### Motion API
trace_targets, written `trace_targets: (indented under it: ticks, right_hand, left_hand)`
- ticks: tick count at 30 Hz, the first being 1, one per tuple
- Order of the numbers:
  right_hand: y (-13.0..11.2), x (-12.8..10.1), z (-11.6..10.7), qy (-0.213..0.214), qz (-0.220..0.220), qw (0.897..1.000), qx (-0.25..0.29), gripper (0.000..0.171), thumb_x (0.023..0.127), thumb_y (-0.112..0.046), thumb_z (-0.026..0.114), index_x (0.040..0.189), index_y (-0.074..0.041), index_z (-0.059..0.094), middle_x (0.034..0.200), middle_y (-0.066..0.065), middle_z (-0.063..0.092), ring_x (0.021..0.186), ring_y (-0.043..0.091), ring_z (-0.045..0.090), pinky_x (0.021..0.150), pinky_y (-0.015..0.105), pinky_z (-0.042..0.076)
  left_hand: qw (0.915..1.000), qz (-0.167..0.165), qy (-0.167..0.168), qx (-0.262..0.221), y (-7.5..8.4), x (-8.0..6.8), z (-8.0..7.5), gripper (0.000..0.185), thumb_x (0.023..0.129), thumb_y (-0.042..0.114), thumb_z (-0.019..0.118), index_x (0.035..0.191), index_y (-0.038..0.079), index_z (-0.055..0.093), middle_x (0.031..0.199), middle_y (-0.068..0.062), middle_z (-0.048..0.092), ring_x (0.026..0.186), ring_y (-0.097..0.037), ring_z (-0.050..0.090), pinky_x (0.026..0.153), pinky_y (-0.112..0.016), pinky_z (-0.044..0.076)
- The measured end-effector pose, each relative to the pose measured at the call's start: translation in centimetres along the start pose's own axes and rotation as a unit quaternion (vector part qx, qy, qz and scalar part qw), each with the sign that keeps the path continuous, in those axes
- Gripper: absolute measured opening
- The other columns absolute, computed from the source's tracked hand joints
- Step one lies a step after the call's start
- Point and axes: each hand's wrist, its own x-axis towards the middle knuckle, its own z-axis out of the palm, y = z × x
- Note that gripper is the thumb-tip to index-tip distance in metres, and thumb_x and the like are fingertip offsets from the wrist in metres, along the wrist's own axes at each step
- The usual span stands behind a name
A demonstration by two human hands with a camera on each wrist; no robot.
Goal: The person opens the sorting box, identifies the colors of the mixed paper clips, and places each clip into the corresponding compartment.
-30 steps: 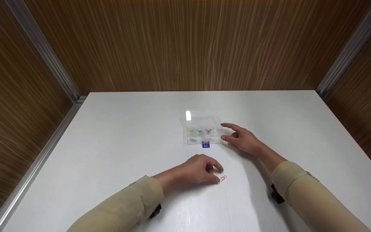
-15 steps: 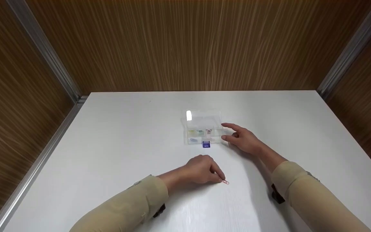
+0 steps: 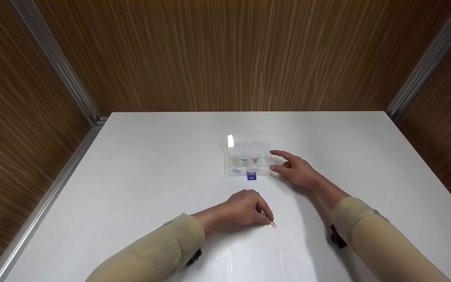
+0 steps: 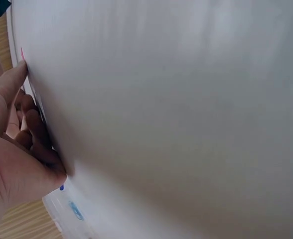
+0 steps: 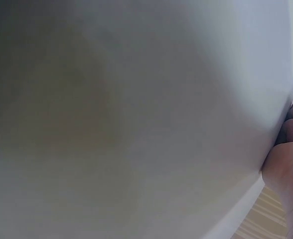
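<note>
My left hand (image 3: 247,207) is down on the white table (image 3: 151,176), fingers curled, thumb and fingertip pinching a pink paper clip (image 3: 274,225) against the surface; only its tip shows past the fingers. The clip sits near the front middle of the table, well short of the clear plastic box (image 3: 248,158). My right hand (image 3: 296,170) rests flat beside the box's right side, fingers relaxed and spread, fingertips touching or just at its edge. Box lid is open; small coloured clips sit in its compartments, and a blue latch (image 3: 251,176) is at the front.
</note>
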Motion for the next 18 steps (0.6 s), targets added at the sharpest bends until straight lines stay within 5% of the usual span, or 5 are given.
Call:
trace_targets:
  ticks: [9, 18]
  right_hand:
    - [0.24, -0.15, -0.04, 0.003, -0.006, 1.000, 0.003, 0.070, 0.099, -0.053, 0.071, 0.161, -0.030, 0.047, 0.077, 0.000, 0.052, 0.075, 0.019, 0.049, 0.069, 0.032, 0.039]
    - [0.12, -0.02, 0.14, 0.004, 0.003, 1.000, 0.003, 0.069, 0.099, -0.054, 0.071, 0.160, -0.032, 0.047, 0.080, 0.001, 0.054, 0.077, 0.020, 0.050, 0.072, 0.034, 0.039]
  left_hand:
    - [0.9993, 0.028, -0.022, -0.002, -0.02, -0.26, -0.37, 0.008, 0.096, 0.012, 0.077, 0.094, 0.017, 0.082, 0.075, 0.013, 0.061, 0.079, -0.001, 0.050, 0.073, -0.019, 0.040]
    - [0.9967, 0.018, 0.001, -0.079, -0.84, -0.78, -0.49, 0.005, 0.097, 0.011, 0.076, 0.095, 0.013, 0.080, 0.079, 0.015, 0.062, 0.080, 0.001, 0.052, 0.076, -0.019, 0.041]
